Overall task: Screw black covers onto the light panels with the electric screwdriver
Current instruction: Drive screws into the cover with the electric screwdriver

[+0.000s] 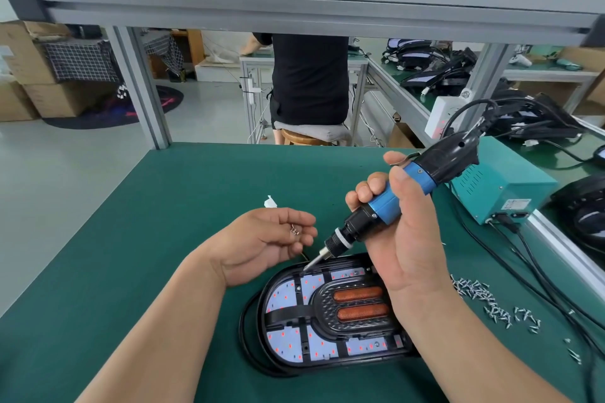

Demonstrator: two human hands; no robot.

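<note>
Though aslant, screwdriver (386,203) on cover (322,307)

Single head-worn wide-angle view, facing forward and down.
It looks from close above the green bench (114,271); the light panel (284,340) lies near at 6 o'clock, and a seated person (311,75) sits well off at 12 o'clock.

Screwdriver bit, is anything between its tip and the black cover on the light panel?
Nothing visible. The right hand holds the screwdriver with its bit at the far rim of the black cover. The left hand, holding small screws, sits beside the bit, not under it.
</note>
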